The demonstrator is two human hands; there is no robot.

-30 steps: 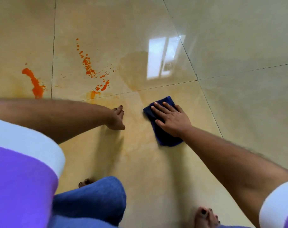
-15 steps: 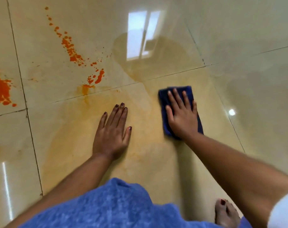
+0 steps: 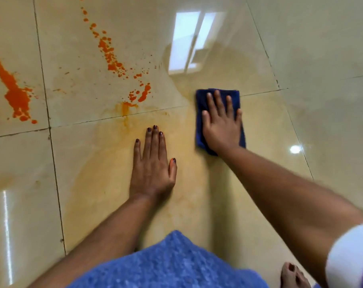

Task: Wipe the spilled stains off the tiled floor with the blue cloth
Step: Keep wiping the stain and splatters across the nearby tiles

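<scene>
My right hand [image 3: 222, 123] lies flat with fingers spread on the folded blue cloth [image 3: 233, 96], pressing it onto the beige tiled floor [image 3: 332, 48]. My left hand [image 3: 152, 163] rests palm down on the floor, holding nothing, to the left of the cloth. A trail of orange splatter [image 3: 112, 57] runs diagonally across the tile beyond my left hand. A thicker orange stain [image 3: 15, 94] lies at the far left. A pale yellowish smear [image 3: 105, 154] covers the tile around my left hand.
My knee in blue fabric [image 3: 172, 265] fills the bottom centre, and my bare foot [image 3: 292, 275] shows at the bottom right. Dark grout lines [image 3: 54, 163] cross the floor. A window reflection [image 3: 186, 42] glares on the tile beyond the cloth.
My left hand went from a curled, side-on pose to lying flat on the floor. My right hand and the cloth turned from slanted to straight and slid a little farther away. The view shifted.
</scene>
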